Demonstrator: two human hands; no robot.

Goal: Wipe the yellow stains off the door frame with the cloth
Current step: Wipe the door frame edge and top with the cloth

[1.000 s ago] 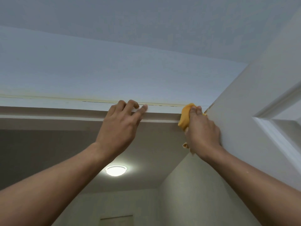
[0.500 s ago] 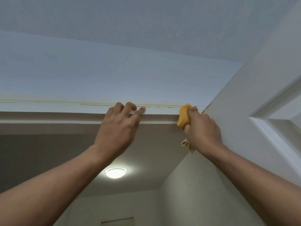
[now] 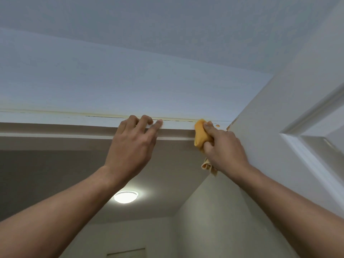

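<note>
R hand (image 3: 226,148) was clenched round a bunched orange-yellow cloth (image 3: 202,135), thumb and fingers pinching it, wad pressed vs the front face of the door frame's top rail (image 3: 78,119); a paler tail of the cloth hung below the wrist. L hand (image 3: 132,146) held nothing: fingers spread, tips hooked on the rail's upper edge, prob. bracing.

Vs 1 s back: the cloth had slid left along the rail, away from the corner by the open white door (image 3: 279,118). A small orange-yellow spot (image 3: 217,125) now showed on the rail btw cloth and door, where the hand had covered it before. L hand barely shifted.

Meaning, as I read it: the stroke ran leftward but that spot wasn't cleared, so the corner likely needs another pass. A faint yellow line (image 3: 55,113) ran along the seam above the rail, from the cloth's left out to the far left edge, w/ a dark crack partway. Most of the wiping looked undone.

Below, a round ceiling light (image 3: 126,197) glowed in the room beyond.
</note>
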